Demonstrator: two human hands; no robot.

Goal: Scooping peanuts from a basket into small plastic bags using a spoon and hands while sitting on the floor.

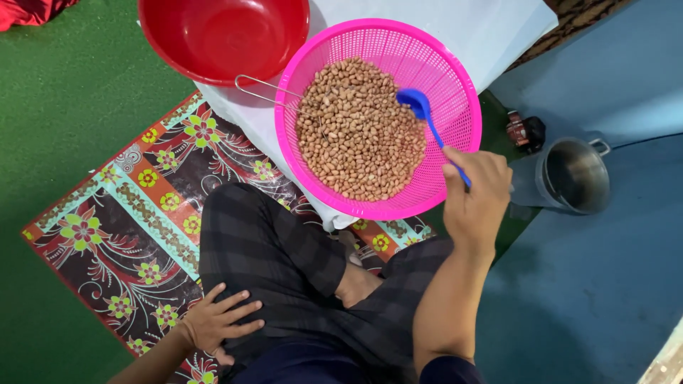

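Floor [71, 107] is covered in green carpet on the left. A patterned mat [135, 220] with red, teal and yellow-green flowers on a dark ground is laid over it at a diagonal. A pale white sheet [491, 28] is spread at top centre, partly overlapping the mat. The right side is taken up by a blue surface [590, 284]. A red cloth [28, 11] is seen at the top left corner. Lighting is even and soft; no hard shadows are cast.
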